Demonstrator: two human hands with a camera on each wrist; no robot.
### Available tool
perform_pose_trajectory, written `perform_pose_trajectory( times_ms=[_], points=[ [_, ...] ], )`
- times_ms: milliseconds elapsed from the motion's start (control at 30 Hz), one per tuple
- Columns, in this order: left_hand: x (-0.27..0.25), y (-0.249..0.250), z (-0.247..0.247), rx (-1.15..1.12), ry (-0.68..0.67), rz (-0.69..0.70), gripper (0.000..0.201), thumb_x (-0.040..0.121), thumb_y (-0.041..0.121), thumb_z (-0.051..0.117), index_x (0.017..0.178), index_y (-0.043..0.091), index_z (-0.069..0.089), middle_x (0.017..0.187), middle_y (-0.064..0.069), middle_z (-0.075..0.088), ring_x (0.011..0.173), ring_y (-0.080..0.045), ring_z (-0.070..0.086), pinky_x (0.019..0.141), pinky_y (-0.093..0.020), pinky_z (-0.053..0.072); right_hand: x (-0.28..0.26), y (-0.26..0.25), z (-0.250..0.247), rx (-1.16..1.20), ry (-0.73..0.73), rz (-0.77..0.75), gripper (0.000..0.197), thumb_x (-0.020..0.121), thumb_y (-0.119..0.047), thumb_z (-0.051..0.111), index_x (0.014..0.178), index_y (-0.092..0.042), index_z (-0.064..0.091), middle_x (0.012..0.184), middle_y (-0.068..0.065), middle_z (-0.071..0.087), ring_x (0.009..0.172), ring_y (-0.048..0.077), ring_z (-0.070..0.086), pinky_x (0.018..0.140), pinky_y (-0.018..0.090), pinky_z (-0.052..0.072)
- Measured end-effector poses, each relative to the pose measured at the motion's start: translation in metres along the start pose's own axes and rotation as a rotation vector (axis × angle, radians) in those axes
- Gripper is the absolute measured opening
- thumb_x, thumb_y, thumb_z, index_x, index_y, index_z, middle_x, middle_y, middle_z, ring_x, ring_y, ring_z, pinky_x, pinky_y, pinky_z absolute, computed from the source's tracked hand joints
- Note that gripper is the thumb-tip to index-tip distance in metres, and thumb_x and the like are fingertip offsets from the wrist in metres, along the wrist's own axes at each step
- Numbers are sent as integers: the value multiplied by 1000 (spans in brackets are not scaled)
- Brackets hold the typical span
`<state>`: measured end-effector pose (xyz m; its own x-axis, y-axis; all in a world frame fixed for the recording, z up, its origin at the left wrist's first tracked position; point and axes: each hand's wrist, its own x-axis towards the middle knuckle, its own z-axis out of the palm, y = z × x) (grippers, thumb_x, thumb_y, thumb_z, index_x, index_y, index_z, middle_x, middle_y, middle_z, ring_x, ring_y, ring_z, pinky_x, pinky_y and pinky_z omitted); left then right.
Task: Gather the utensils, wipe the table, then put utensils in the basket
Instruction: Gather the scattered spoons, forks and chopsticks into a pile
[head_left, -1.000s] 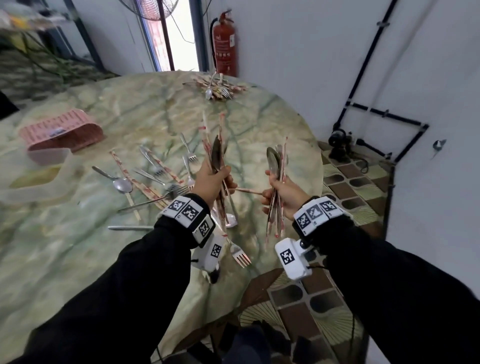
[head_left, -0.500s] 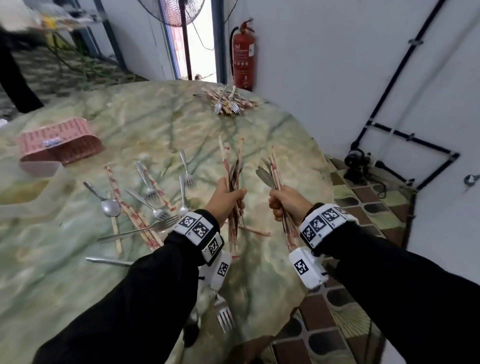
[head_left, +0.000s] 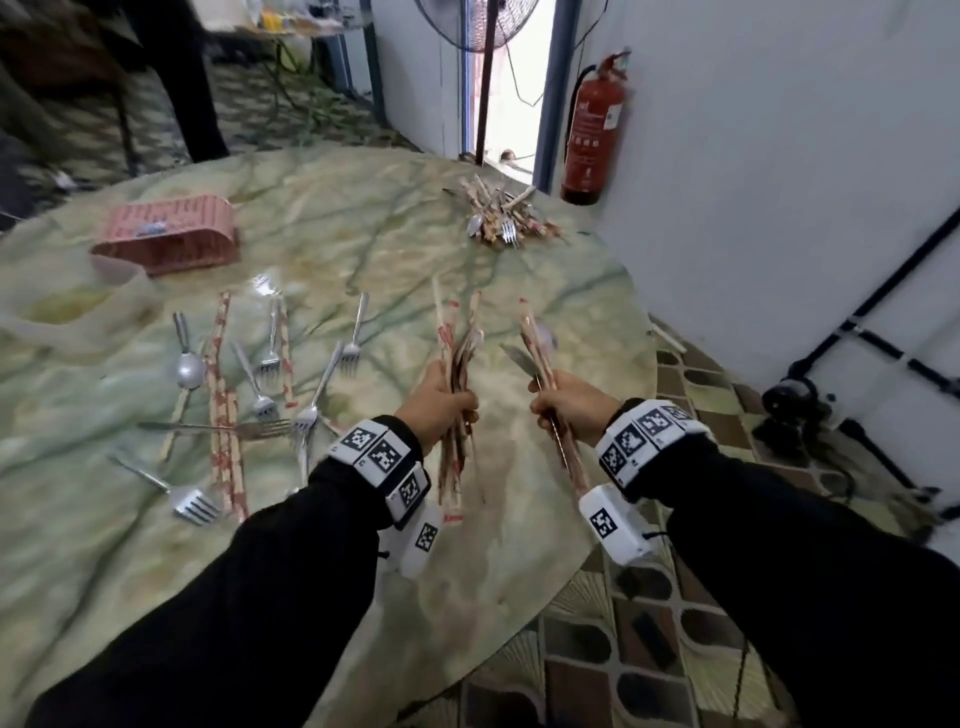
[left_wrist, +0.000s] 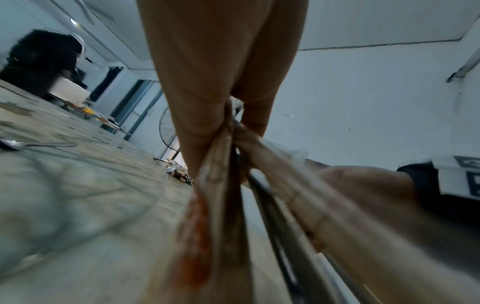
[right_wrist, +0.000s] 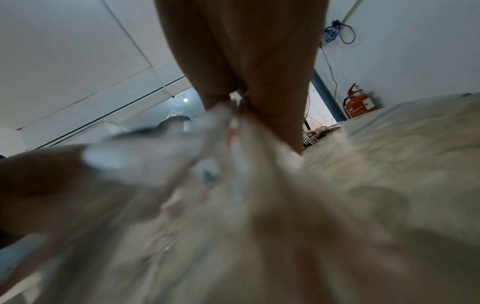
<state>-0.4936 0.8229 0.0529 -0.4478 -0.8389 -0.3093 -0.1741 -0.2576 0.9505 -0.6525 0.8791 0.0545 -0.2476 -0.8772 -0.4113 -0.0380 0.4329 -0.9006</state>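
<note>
My left hand (head_left: 441, 402) grips an upright bundle of wrapped chopsticks and cutlery (head_left: 457, 353) above the green marble table (head_left: 363, 234). My right hand (head_left: 563, 400) grips a second bundle of chopsticks with a spoon (head_left: 532, 345), close beside the first. Both bundles fill the wrist views, blurred (left_wrist: 221, 185) (right_wrist: 233, 164). Loose forks, spoons and chopsticks (head_left: 260, 374) lie scattered on the table left of my hands. A gathered pile of utensils (head_left: 498, 215) sits at the far edge. The pink basket (head_left: 169, 234) lies on its side at the back left.
A clear plastic container (head_left: 57, 312) stands at the left edge. The table's rim curves close to my right arm, with patterned floor tiles (head_left: 675, 623) beyond. A red fire extinguisher (head_left: 595, 124), a standing fan (head_left: 488, 31) and a white wall lie behind.
Both hands have moved forward over the table with their bundles, which now tilt away from me. The view has shifted so the far pile and basket sit lower in frame.
</note>
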Motion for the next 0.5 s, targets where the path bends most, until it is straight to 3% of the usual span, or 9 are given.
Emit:
perform_pose_trajectory(
  times_ms=[200, 300, 400, 500],
  points=[
    [9, -4, 39, -63, 114, 13, 43, 86, -13, 48, 123, 6, 38, 83, -5, 46, 58, -16, 47, 43, -17, 45, 9, 2, -43, -93, -104, -56, 33, 86, 20, 37, 76, -12, 37, 73, 5, 36, 27, 0, 42, 30, 13, 35],
    [19, -12, 52, -57, 148, -17, 47, 85, -12, 50, 129, 2, 39, 77, -6, 47, 57, -15, 48, 44, -18, 44, 14, 4, -56, -142, -147, -85, 31, 86, 21, 37, 77, -9, 37, 70, 5, 35, 28, 1, 42, 31, 13, 37],
    [32, -17, 60, -45, 182, -36, 49, 85, -12, 49, 132, 2, 40, 73, -6, 48, 57, -15, 48, 47, -19, 44, 25, 7, -64, -266, -148, -92, 20, 88, 16, 40, 104, 3, 42, 73, 3, 35, 46, 11, 43, 36, 14, 39],
    [47, -14, 66, -25, 215, -41, 49, 87, -14, 44, 132, 4, 38, 72, -5, 46, 56, -16, 47, 42, -17, 43, 41, 7, -74, -455, -134, -112, 39, 89, 10, 42, 127, 5, 41, 79, 3, 42, 57, 13, 39, 41, 18, 38]
  ],
)
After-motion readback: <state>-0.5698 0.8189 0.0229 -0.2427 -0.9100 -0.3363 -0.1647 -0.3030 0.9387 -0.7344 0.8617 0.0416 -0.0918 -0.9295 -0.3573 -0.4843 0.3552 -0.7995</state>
